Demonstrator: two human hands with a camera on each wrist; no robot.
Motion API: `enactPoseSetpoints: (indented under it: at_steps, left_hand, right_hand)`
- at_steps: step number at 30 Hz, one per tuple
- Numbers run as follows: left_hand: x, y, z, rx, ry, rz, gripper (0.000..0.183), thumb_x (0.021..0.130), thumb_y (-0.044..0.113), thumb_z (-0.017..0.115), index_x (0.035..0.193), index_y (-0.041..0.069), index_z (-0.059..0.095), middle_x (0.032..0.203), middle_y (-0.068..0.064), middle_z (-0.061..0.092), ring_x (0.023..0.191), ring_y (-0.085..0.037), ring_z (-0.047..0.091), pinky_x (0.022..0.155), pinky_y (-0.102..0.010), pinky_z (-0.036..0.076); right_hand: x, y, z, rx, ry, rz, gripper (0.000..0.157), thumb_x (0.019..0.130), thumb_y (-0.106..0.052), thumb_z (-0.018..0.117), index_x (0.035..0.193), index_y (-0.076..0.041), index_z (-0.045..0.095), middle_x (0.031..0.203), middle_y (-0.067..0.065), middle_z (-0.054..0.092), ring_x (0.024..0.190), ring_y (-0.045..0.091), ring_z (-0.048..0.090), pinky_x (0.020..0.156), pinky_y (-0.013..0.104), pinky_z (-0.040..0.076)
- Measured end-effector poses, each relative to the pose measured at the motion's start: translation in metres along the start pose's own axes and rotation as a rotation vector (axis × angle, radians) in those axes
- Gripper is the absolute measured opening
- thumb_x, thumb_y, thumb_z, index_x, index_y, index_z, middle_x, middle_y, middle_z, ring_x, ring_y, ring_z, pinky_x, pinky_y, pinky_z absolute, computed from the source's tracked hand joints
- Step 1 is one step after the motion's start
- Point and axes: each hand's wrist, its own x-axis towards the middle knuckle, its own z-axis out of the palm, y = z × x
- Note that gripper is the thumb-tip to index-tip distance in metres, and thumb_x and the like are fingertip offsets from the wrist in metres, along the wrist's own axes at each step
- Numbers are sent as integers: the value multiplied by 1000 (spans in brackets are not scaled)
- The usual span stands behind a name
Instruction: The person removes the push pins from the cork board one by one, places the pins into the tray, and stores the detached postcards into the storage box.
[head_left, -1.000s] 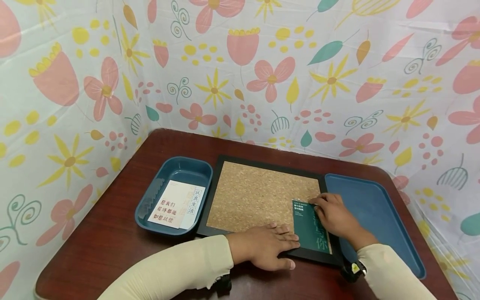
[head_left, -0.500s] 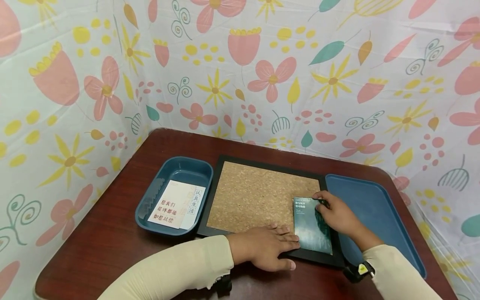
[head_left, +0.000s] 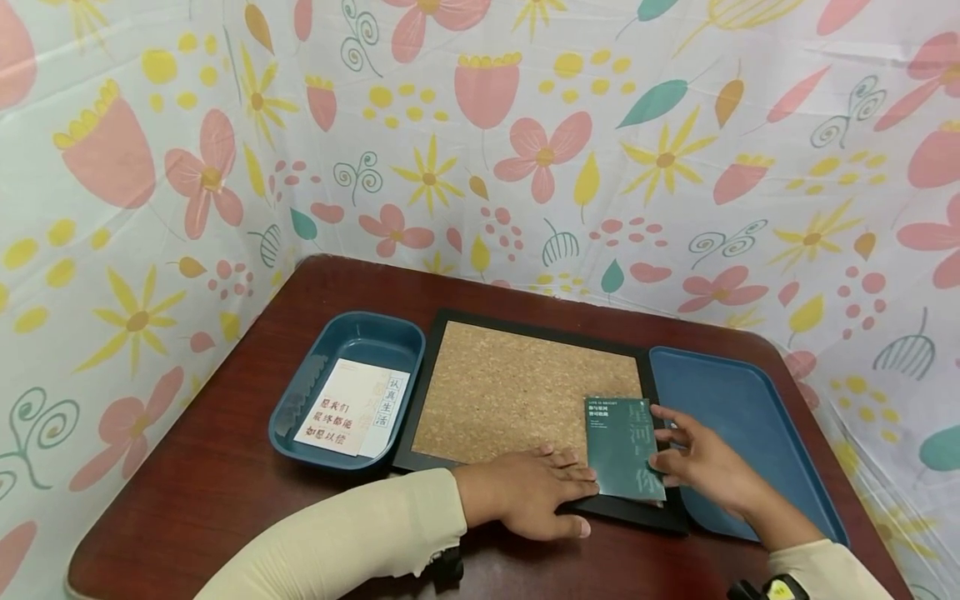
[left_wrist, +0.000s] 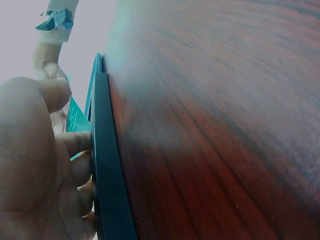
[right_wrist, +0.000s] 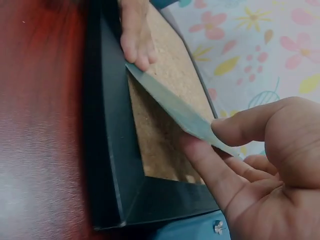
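A dark green card point(head_left: 618, 450) with white print lies over the right front part of a cork board point(head_left: 517, 383) in a black frame point(head_left: 547, 331). My right hand point(head_left: 708, 467) pinches its right edge. In the right wrist view the thumb is above the card point(right_wrist: 175, 107) and a finger beneath, with that edge raised off the cork. My left hand point(head_left: 528, 496) is spread flat across the front of the frame, palm down. Its fingertips touch the card's left front corner, as the right wrist view also shows.
Left of the board stands a blue tray point(head_left: 288, 429) holding white printed cards point(head_left: 348, 408) and a translucent serrated strip point(head_left: 302, 396). A flat blue tray point(head_left: 738, 417) lies to the right. A dark red table point(head_left: 247, 517) carries everything. Flower-printed cloth point(head_left: 525, 242) hangs behind.
My right hand has slid from the card's upper right corner down along its right edge and now pinches it there. That edge has lifted. The left hand has stayed in place.
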Motion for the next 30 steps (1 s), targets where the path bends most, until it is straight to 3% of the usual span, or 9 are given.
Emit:
enactPoseSetpoints:
  at_steps: [12,16,19,23,26,30]
  left_hand:
    - [0,-1,-1,-32,-25,12,64,104,68,24,162,42,20,165,26,9,153,-2,0,123,-28,2]
    - [0,0,-4,-51,-2,25,63,105,65,26,162,38,28,166,22,17,153,-4,7,124,-30,6]
    - [-2,-1,-9,-81,81,50,58,107,58,35,157,28,44,161,14,36,150,-6,26,122,-30,20]
    - [-11,-4,-19,-97,266,56,39,108,43,47,136,21,65,133,12,64,122,-2,57,101,-27,47]
    - [-27,-7,-30,-111,394,21,29,108,35,51,126,22,69,119,13,68,108,-2,63,89,-26,52]
    - [-58,-12,-50,-131,530,-57,27,108,28,54,127,17,69,121,6,69,113,-9,64,93,-32,53]
  right_hand:
    - [-8,9,1,33,-2,-20,87,98,-8,68,164,-5,12,151,43,29,114,39,64,82,46,60]
    - [-7,11,2,33,10,-23,86,99,-9,69,164,-5,13,151,43,30,118,42,62,84,45,60]
    - [-7,12,3,42,28,-21,86,99,-10,68,165,-7,13,153,42,28,123,46,58,86,46,59]
    - [-5,11,6,58,63,-27,87,99,-12,69,165,-9,12,154,41,26,130,49,51,87,46,59]
    - [-3,10,9,83,85,-30,88,99,-12,70,165,-10,13,155,40,27,129,49,52,86,45,59]
    - [-2,10,13,112,100,-44,88,98,-9,69,165,-9,13,155,39,27,124,43,58,85,43,60]
